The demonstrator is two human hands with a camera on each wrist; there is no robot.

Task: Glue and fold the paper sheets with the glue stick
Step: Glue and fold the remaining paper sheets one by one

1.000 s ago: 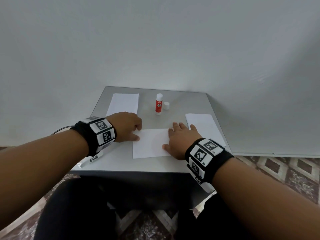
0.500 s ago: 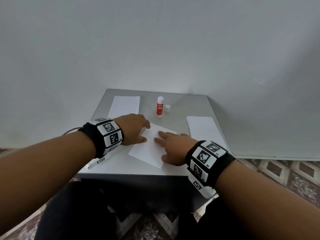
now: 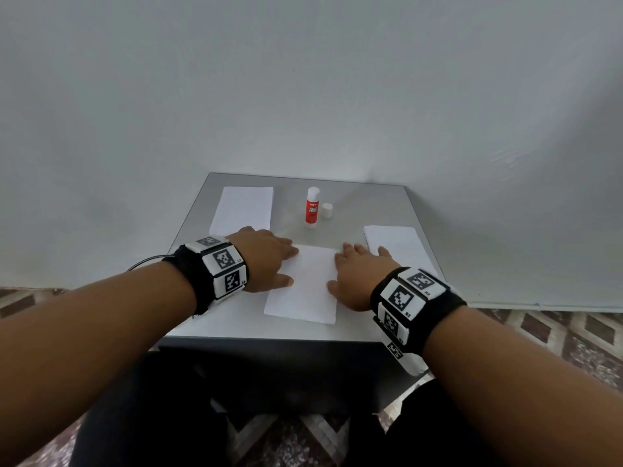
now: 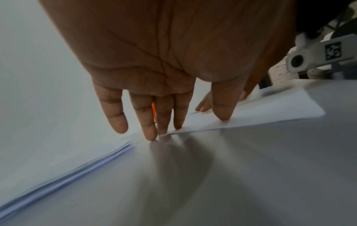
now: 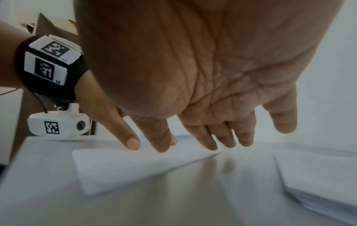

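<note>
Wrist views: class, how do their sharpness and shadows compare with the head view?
Head view: sharp, evenly lit, no glare; the glue stick label is readable. Left wrist view: smeared toward the near edge, blurring the paper stack; finger shadows streak the table. Right wrist view: soft overall, with the sheet and right-hand stack fuzzy-edged.

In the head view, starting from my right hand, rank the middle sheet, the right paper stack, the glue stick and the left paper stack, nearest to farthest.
From the right hand:
1. Middle sheet, under its fingertips, to its left. The right paper stack, just beyond the fingers, is about as close; too close to call.
2. Glue stick, upright at the back centre.
3. Left paper stack, far back-left corner.
</note>
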